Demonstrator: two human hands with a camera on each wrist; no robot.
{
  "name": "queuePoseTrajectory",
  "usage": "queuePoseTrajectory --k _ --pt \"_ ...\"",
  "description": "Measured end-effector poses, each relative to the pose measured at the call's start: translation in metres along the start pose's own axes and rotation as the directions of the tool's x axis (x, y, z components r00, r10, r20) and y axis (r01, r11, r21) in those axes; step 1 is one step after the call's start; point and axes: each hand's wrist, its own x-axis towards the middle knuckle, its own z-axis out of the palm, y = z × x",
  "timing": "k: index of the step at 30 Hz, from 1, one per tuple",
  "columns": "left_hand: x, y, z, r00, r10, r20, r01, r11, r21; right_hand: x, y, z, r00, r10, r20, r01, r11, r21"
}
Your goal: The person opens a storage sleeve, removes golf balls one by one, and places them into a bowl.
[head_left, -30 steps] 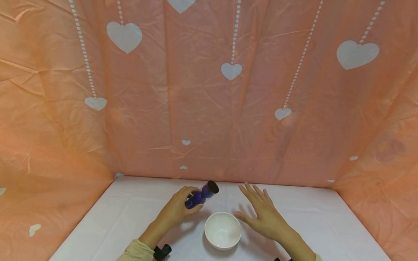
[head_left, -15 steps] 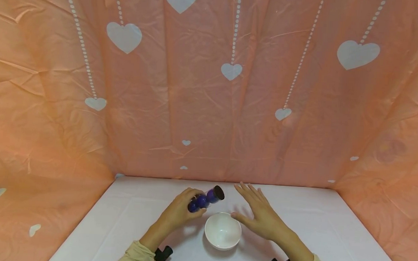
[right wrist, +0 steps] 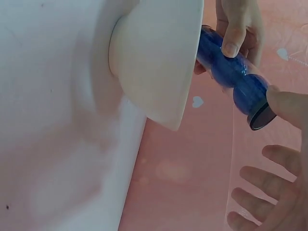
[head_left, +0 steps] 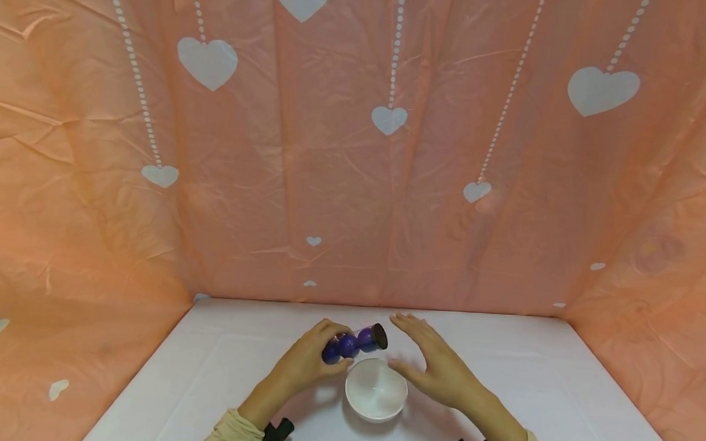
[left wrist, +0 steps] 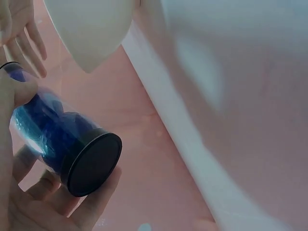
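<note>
My left hand [head_left: 313, 355] grips a clear tube [right wrist: 236, 77] with dark end caps and several blue-purple balls inside. The tube is tilted, its right end pointing toward my other hand, above and behind a white bowl [head_left: 376, 391]. In the left wrist view one black cap [left wrist: 95, 164] faces the camera, with fingers wrapped below the tube. My right hand [head_left: 441, 366] is spread beside the tube's far end, fingers straight and holding nothing. Its thumb overlaps the bowl's right rim in the head view and shows right at the tube's capped end in the right wrist view.
The bowl stands on a white tabletop [head_left: 231, 372]. An orange-pink sheet [head_left: 354, 181] with white hearts hangs behind and at both sides. Black wrist camera mounts [head_left: 279, 432] sit under each forearm, low over the table.
My left hand has brought the tube rightward and slightly nearer, tilting it closer to level. The right hand has drifted left toward the tube's end. The bowl has stayed put.
</note>
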Motion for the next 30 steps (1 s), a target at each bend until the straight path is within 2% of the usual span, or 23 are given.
queuePoseTrajectory --k 8,17,25,30 --pt "-0.0010 0.0027 0.0021 0.999 0.048 0.021 -0.049 0.998 0.026 -0.0014 -0.0023 0.0029 0.999 -0.048 -0.024 0.048 0.999 0.004" --pt "0.0019 0.0047 0.0027 0.995 0.068 0.068 -0.070 0.997 0.030 -0.0007 -0.0058 0.0013 0.997 -0.073 -0.031 0.075 0.996 0.046" --pt "-0.0004 0.0077 0.0007 0.996 0.060 0.065 -0.064 0.995 0.071 0.0002 -0.0040 0.0034 0.990 -0.130 -0.050 0.136 0.980 0.148" --pt "-0.0012 0.0082 0.0001 0.996 0.051 0.074 -0.055 0.997 0.055 0.0015 -0.0050 0.0031 0.988 -0.140 -0.063 0.151 0.962 0.229"
